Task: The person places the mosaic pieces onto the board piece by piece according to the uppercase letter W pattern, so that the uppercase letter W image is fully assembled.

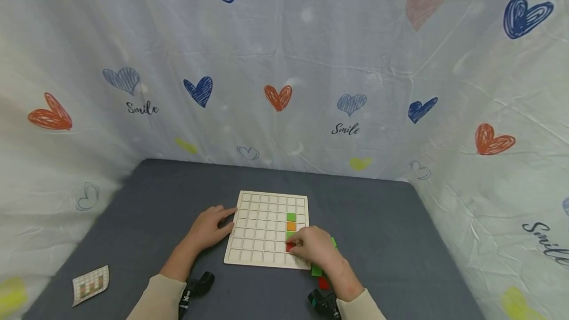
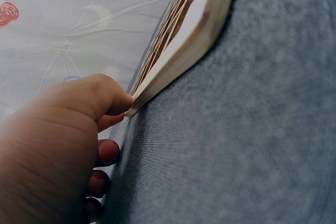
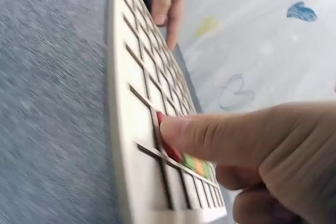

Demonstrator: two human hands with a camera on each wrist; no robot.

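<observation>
A pale wooden grid board [image 1: 254, 260] lies on the dark table. My left hand [image 1: 209, 229] rests at its left edge, index finger and thumb against the rim; in the left wrist view the thumb [image 2: 113, 95] touches the board's corner. Over the right part of the grid, my right hand [image 1: 316, 246] pinches a red square tile [image 1: 290, 247] at a cell. The thumb [image 3: 184, 132] overlaps that tile in the right wrist view. Above it in the same column sit a green tile [image 1: 291, 217], an orange tile [image 1: 291, 226] and another green one, partly covered by the fingers.
Loose tiles lie right of the board, among them a green tile [image 1: 316, 270] and a red tile [image 1: 324, 283], partly hidden by my right arm. A printed pattern card [image 1: 91, 285] is at the table's left. A heart-patterned curtain [image 1: 311, 88] surrounds the table [image 1: 378, 221].
</observation>
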